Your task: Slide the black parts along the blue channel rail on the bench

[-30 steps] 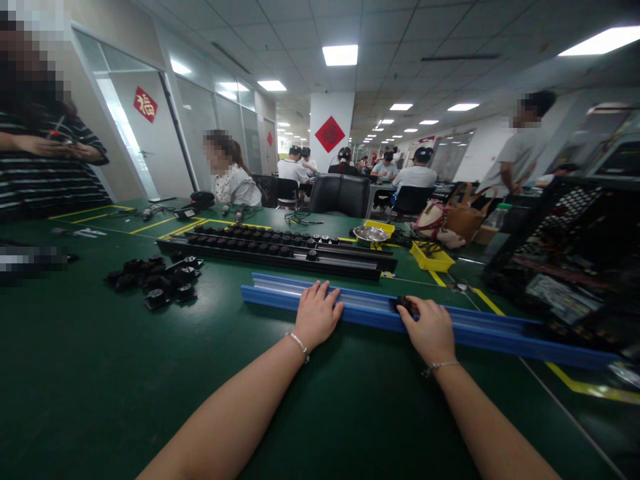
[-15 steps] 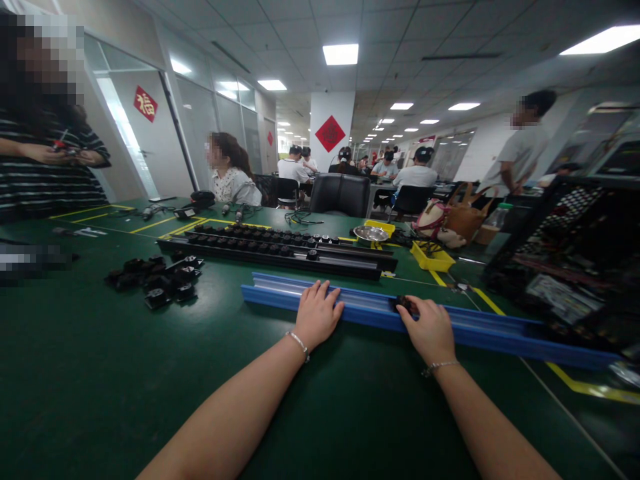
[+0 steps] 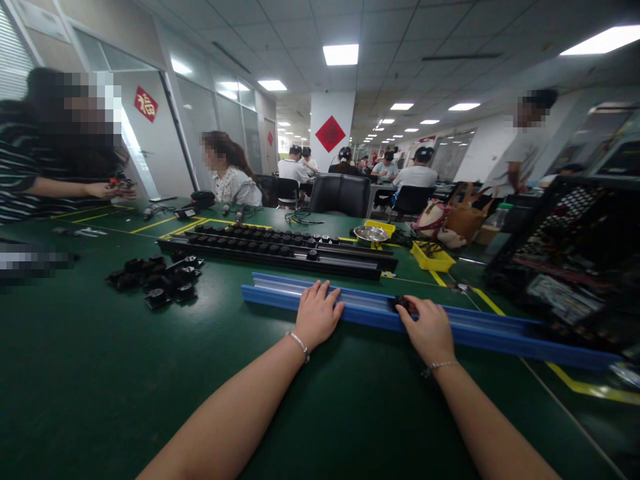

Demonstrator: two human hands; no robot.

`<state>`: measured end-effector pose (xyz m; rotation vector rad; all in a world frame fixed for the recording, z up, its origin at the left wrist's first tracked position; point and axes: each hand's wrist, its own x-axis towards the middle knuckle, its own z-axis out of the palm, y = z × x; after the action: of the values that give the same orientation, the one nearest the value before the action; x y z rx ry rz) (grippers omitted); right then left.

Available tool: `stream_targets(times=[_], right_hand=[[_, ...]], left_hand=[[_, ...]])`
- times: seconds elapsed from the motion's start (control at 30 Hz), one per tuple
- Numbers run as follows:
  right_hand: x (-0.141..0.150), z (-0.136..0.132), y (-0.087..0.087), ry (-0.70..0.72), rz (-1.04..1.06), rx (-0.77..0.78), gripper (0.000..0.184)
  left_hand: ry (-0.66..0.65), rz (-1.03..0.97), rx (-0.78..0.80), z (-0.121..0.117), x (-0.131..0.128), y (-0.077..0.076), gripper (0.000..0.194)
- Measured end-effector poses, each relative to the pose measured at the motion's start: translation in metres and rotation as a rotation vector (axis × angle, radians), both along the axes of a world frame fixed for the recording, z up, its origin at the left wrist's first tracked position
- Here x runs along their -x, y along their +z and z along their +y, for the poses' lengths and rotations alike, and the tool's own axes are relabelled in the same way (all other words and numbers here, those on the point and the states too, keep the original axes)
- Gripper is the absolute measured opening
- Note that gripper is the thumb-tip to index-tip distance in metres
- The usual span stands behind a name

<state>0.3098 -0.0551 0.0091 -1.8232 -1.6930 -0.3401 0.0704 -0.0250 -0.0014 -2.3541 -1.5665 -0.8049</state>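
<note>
A long blue channel rail [image 3: 370,315] lies across the green table in front of me. My left hand [image 3: 319,312] rests on its near edge, fingers stretched over the groove. Farther right, my right hand [image 3: 431,325] is closed round a small black part [image 3: 401,304] that sits in the groove; its exact kind is hard to make out. More dark parts stand in the rail's right end. Behind, black rails [image 3: 280,257] hold rows of similar black parts. To the left lies a loose pile of black parts [image 3: 160,280].
A yellow bin [image 3: 431,256] and a metal bowl [image 3: 371,233] stand beyond the rail. At the right is a dark open-fronted rack [image 3: 560,267]. Bags [image 3: 465,213] lie behind the bin. A co-worker in a striped top [image 3: 30,173] leans in at the far left.
My hands, the blue rail and the black part stay in place. The striped-top co-worker has leaned down and right toward the table. The standing person at the right has shifted slightly.
</note>
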Motion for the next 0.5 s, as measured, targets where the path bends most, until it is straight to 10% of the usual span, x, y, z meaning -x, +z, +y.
stream_targets(times=[0.5], right_hand=[[0.0037, -0.0002, 0.0016, 0.045, 0.017, -0.023, 0.038]], left_hand=[[-0.001, -0.001, 0.004, -0.0018, 0.0002, 0.0031, 0.041]])
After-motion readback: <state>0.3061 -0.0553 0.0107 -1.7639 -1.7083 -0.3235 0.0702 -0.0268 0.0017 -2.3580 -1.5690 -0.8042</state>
